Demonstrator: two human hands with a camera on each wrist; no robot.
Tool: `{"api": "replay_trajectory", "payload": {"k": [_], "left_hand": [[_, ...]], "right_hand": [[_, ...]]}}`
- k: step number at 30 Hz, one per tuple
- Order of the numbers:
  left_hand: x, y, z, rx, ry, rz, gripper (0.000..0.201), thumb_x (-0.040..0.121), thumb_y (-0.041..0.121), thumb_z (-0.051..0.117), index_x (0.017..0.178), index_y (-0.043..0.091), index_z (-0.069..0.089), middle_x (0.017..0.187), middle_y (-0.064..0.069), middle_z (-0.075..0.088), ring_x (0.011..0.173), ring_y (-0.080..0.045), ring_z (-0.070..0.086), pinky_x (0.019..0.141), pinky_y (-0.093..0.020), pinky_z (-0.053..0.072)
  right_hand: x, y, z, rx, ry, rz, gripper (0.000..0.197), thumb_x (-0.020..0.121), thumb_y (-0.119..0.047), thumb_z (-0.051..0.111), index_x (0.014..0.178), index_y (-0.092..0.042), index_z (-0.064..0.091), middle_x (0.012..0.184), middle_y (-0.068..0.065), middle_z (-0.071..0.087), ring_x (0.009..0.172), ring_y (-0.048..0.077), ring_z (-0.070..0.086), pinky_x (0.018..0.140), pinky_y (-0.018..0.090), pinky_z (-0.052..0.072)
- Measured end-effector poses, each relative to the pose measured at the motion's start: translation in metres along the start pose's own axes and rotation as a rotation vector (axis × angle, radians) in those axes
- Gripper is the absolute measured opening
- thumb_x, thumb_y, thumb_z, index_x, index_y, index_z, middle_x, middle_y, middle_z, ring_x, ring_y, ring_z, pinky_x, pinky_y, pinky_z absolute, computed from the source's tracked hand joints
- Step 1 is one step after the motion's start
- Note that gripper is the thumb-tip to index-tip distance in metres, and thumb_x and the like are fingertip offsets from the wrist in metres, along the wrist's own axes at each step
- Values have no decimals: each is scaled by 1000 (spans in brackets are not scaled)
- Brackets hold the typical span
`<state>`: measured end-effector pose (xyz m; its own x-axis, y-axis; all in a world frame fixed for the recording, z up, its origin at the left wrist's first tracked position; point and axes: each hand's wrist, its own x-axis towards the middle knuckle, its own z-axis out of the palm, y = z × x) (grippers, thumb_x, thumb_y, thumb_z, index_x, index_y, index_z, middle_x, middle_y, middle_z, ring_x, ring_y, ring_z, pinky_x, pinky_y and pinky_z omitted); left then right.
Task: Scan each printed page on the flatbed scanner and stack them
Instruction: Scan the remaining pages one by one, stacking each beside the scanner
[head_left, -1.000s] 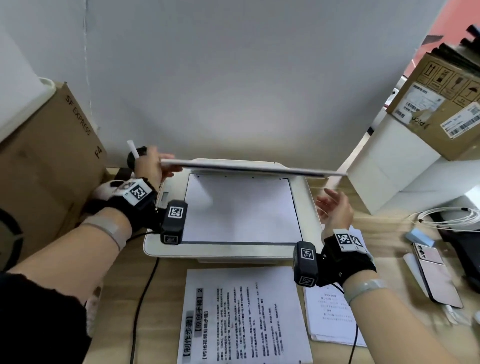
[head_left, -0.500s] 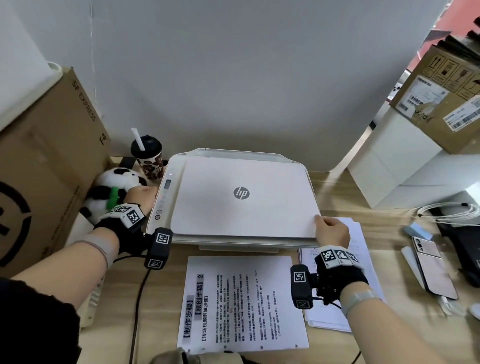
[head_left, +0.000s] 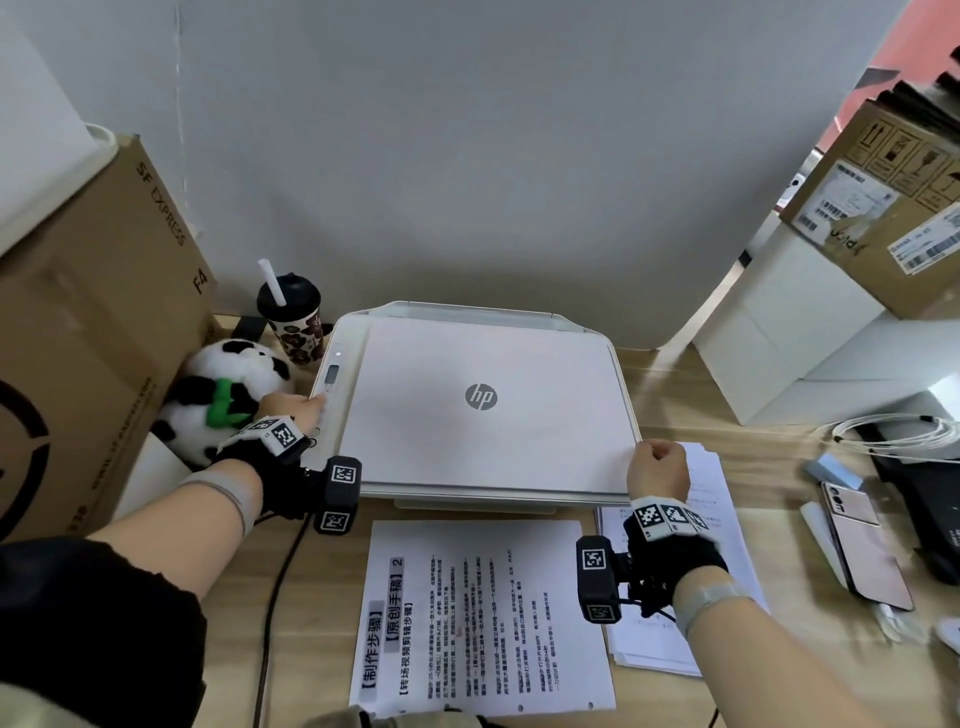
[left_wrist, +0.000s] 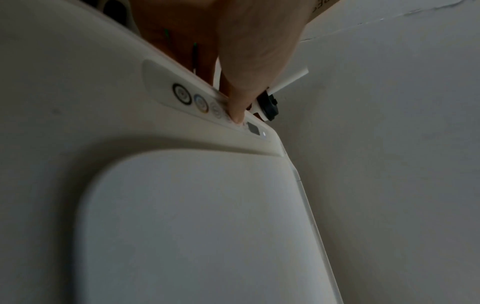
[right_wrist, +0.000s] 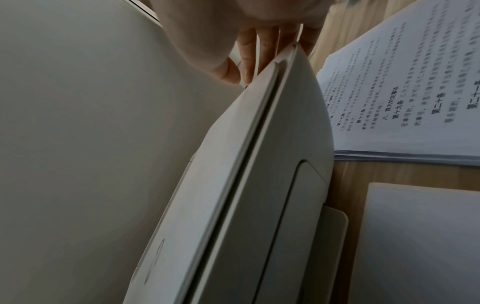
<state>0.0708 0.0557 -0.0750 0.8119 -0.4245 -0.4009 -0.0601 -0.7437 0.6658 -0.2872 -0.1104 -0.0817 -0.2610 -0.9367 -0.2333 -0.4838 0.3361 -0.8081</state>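
Lid now down; left hand moved to panel, fingertip pressing a button; right hand grips lid corner. Press once, firmly.

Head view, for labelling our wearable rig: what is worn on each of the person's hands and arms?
Both the left hand and the right hand wear black wrist straps with black-and-white square tags, a black camera block tagged likewise, and grey wristbands. Thin black cables run from the mounts. A black sleeve covers the left upper arm.

Head view: looks down and forward over the scanner at frame centre. Wrist views: close, low along its lid and front right corner.
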Motion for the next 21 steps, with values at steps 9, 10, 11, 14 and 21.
{"api": "replay_trajectory", "payload": {"k": [9,10,11,14,21], "left_hand": [[-27,-13,25,199,188,40,49,96,34,33,117,-2,59,120,-30,53,110,-44,49,97,-43,39],[-32,-17,28,193,215,49,47,96,32,34,122,-2,56,124,-31,50,114,-43,46,101,-42,36],[-37,-22,31,169,234,61,46,97,30,35,125,-1,53,128,-31,46,118,-42,43,104,-41,32],[-54,-33,38,50,291,60,43,98,27,35,134,6,47,139,-24,36,126,-38,33,108,-41,24],[-76,-57,64,-104,413,89,46,97,22,39,139,6,34,140,-23,30,124,-40,37,103,-45,33]], "right_hand": [[-1,20,0,-33,-40,-8,38,96,-12,32,120,-9,61,123,15,61,110,35,54,85,33,40],[-3,22,-1,-26,-42,-18,38,97,-13,31,122,-9,60,125,14,60,112,35,53,88,33,40],[-7,26,-2,-14,-40,-25,38,98,-13,31,123,-9,59,126,14,59,113,34,53,90,33,40],[-14,36,-7,40,-46,-58,37,102,-17,30,127,-11,56,129,12,58,117,32,52,92,31,38],[-17,61,4,155,-60,-103,37,101,-17,30,131,-15,51,130,11,55,117,34,52,99,51,44]]}}
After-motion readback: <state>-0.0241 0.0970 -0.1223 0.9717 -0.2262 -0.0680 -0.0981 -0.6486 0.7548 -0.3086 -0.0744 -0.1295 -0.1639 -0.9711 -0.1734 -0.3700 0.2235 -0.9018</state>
